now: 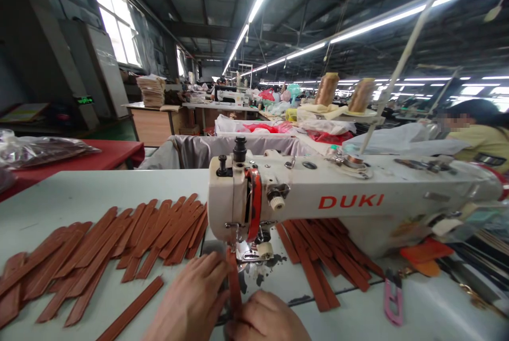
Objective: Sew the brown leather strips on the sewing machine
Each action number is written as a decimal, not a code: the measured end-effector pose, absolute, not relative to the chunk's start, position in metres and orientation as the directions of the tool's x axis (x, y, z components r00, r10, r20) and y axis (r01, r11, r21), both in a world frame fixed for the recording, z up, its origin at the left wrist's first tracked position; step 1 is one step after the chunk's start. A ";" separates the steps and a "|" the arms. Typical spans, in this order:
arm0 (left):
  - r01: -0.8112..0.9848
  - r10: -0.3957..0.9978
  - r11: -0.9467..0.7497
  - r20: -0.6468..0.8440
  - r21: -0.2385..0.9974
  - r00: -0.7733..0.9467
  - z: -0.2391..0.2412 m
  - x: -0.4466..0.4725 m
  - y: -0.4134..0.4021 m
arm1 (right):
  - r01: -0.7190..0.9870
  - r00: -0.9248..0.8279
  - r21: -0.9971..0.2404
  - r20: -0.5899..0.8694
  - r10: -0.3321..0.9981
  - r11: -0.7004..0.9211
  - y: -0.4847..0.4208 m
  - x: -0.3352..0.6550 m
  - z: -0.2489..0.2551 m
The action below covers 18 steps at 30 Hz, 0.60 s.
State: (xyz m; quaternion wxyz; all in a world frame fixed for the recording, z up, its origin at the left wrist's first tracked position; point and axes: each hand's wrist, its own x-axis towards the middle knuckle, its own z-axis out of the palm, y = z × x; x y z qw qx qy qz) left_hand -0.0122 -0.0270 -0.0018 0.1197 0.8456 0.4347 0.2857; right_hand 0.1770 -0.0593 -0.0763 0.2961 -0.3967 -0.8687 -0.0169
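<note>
Strap: the brown strap (234,280) runs lengthwise from under the machine (294,187) toward the person, its far end at the foot (234,247), its near end at the right hand.
Left hand: the left hand (193,296) lies along the strap's left side, fingers bent, tips close to the foot; whether it grips or only guides, I cannot tell.
Right hand: the right hand (268,320) is narrow, thumb and fingers closed on the strap's near end.
Needle zone: too small to tell whether the foot is down; with the left fingertips so near, a slip forward could bring them under it.
Strap line: uneven pull between the two hands could swing the strap sideways and make a seam wander off its edge.
Left pile: many straps overlap in the left pile (99,256); a loose strap (133,306) lies near the left wrist, where a sweeping forearm could knock it.
Right pile: the right pile (318,256) fans out under the machine's arm, which limits lifting there.
Snips: the pink snips (393,298) rest right of that pile, apart from both hands.
Room: tabletop (175,280) shows between left pile and left hand; its front edge is out of view.
</note>
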 end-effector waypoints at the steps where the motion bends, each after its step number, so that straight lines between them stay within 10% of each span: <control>1: 0.650 0.694 -0.701 0.487 0.293 0.530 -0.004 -0.015 -0.031 | 0.697 -0.513 -0.193 0.540 0.668 0.691 -0.058 0.176 -0.077; 6: 0.584 0.455 -0.809 0.566 -0.059 0.687 -0.012 -0.017 -0.036 | 0.702 -0.498 -0.187 0.561 0.661 0.687 -0.052 0.171 -0.078; 15: 0.590 0.483 -0.807 0.620 0.040 0.618 -0.005 -0.011 -0.029 | 0.603 -0.482 -0.138 0.722 0.497 0.786 -0.051 0.171 -0.053; 18: 0.592 0.511 -0.801 0.615 0.088 0.601 -0.008 -0.012 -0.030 | 0.669 -0.402 -0.296 0.628 0.667 0.682 -0.049 0.203 -0.017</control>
